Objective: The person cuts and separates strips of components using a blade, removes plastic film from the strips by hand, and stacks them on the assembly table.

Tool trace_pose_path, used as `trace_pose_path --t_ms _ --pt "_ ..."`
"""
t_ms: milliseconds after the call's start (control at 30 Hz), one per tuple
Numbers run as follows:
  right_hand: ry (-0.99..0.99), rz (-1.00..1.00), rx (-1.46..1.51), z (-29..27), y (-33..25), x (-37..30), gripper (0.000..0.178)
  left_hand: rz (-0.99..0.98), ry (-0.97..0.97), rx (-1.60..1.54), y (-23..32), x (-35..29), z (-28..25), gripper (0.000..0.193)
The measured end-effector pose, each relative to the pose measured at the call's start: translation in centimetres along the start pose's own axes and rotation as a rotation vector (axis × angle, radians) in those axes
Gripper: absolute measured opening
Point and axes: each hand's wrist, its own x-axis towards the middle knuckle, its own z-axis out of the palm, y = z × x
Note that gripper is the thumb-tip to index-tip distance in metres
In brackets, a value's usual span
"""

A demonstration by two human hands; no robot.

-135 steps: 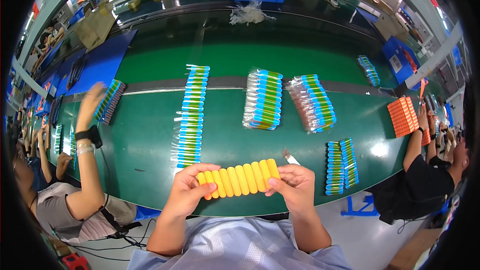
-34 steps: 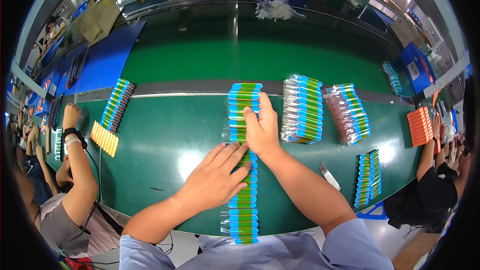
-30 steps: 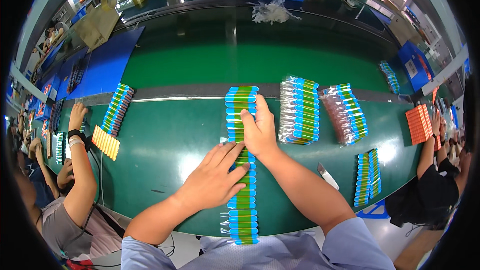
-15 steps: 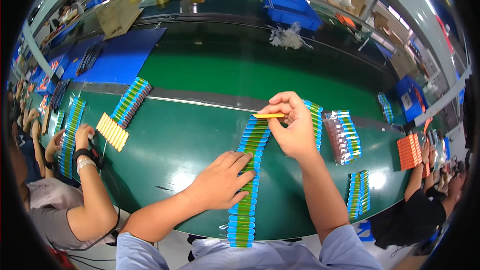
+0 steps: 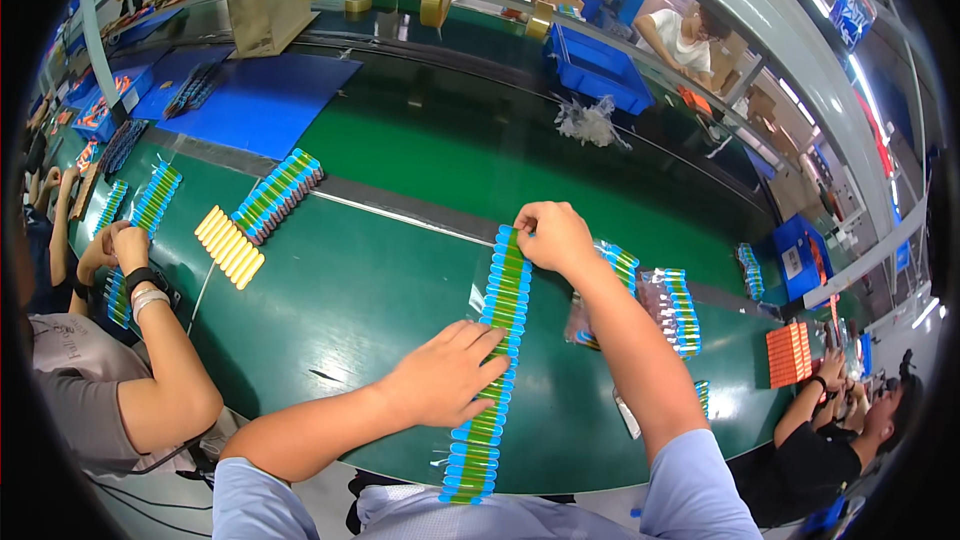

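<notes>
A long row of overlapping flat, round-ended blue-and-green pieces (image 5: pixel 508 290) runs from the table's near edge toward the far side in front of me. My left hand (image 5: pixel 445 375) lies palm down at the row's left side, fingers stretched out and their tips on the pieces about midway along. At the far end of the row, my right hand (image 5: pixel 555 237) is closed, with thumb and fingers pinched together against the last pieces. Whatever sits between those fingertips is hidden.
Left lie yellow sticks (image 5: pixel 229 247) beside another blue-and-green stack (image 5: pixel 278 195). Plastic-wrapped packs (image 5: pixel 683 312) are beyond my right forearm. Co-workers sit on both sides; an orange stack (image 5: pixel 789 355) is near the right one. A blue crate (image 5: pixel 598 72) stands across the belt.
The yellow-sided stick raised in my right hand is no longer visible. That hand has come down to the row's far end. My left hand stays on the row, while the view has shifted slightly.
</notes>
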Motion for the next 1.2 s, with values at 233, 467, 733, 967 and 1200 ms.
trace_pose_path --t_ms 233,467,733,967,1200 --pt "-0.024 0.019 -0.159 0.5 -1.3 0.3 0.011 0.002 0.007 -0.004 -0.2 -0.1 0.1 0.058" --pt "0.159 -0.153 -0.336 2.5 -0.9 -0.4 0.014 0.001 0.009 -0.007 -0.2 0.0 0.1 0.056" --pt "-0.150 -0.250 -0.472 0.8 -2.7 -3.1 0.024 -0.012 0.015 -0.023 -0.2 -0.1 0.3 0.057" --pt "-0.069 -0.235 -0.281 0.6 -1.3 -2.8 0.024 -0.004 0.004 -0.023 -0.3 -0.1 0.1 0.058" --pt "-0.120 -0.158 -0.276 -0.5 -1.3 -2.0 0.030 0.044 -0.009 -0.004 -0.1 0.4 -0.2 0.057"
